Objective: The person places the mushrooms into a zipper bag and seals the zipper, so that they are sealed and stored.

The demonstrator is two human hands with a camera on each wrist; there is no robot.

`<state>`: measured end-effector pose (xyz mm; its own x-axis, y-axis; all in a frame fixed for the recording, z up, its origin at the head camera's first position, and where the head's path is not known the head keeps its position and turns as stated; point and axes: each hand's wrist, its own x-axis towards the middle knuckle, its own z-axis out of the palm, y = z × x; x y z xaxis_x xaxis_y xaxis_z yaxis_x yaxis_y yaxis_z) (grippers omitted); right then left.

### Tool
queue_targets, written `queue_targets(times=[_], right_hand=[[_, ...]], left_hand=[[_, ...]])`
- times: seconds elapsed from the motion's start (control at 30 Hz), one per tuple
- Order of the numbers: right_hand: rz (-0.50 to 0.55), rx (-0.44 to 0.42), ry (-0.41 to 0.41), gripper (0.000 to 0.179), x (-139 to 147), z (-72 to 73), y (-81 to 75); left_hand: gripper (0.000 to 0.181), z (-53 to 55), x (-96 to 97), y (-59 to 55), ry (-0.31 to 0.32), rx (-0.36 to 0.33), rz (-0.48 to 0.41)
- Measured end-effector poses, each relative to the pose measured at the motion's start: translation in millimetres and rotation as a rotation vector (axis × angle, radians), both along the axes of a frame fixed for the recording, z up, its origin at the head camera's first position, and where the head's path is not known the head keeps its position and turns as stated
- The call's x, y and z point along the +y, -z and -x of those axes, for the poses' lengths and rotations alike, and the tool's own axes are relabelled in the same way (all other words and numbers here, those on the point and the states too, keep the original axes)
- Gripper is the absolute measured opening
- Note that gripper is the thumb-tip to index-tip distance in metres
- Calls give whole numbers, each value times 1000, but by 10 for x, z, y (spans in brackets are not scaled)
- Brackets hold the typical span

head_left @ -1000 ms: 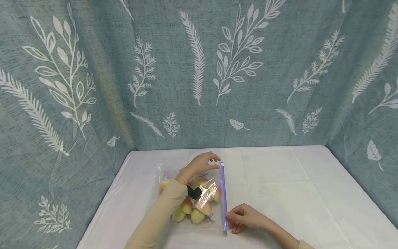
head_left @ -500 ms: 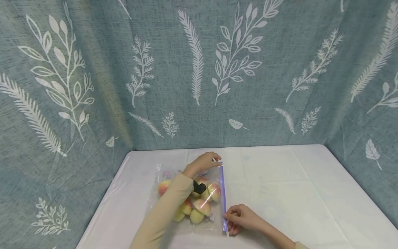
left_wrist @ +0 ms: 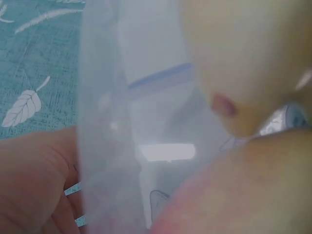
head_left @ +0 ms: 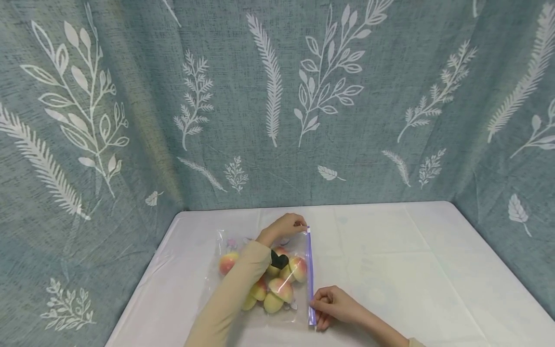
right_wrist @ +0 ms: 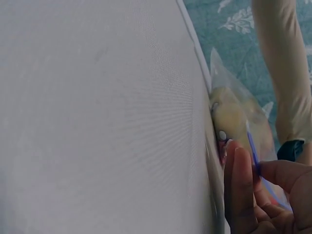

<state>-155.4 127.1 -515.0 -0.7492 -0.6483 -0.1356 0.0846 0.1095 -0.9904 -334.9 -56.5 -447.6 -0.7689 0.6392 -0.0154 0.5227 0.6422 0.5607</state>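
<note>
A clear zip bag (head_left: 260,270) holding several yellow-pink peaches (head_left: 282,289) lies on the white table (head_left: 390,260). Its purple zip strip (head_left: 310,270) runs along the bag's right edge. My left hand (head_left: 300,225) pinches the far end of the strip, its beige sleeve lying across the bag. My right hand (head_left: 315,305) pinches the near end with fingers curled. In the right wrist view my fingers (right_wrist: 241,190) grip the strip (right_wrist: 253,151) beside the peaches (right_wrist: 234,117). The left wrist view is blurred, with a peach (left_wrist: 243,63) behind plastic and the strip (left_wrist: 161,78).
A teal curtain with white leaf prints (head_left: 277,96) encloses the table at the back and on both sides. The tablecloth stretches bare to the right of the bag. A black wrist-camera strap (head_left: 279,260) sits on my left forearm.
My right hand has slid slightly left and nearer along the strip's near end. My left fingers have curled tighter on the far end. The bag has barely shifted.
</note>
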Motion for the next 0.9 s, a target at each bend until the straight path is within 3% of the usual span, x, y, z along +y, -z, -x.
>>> queue_targets(times=[0.5, 0.9], right_hand=[[71, 3, -79, 33, -5, -8, 94], [14, -9, -116, 36, 17, 15, 55]], left_hand=[[10, 13, 0, 68, -62, 60, 31], [10, 26, -15, 84, -81, 43, 7]])
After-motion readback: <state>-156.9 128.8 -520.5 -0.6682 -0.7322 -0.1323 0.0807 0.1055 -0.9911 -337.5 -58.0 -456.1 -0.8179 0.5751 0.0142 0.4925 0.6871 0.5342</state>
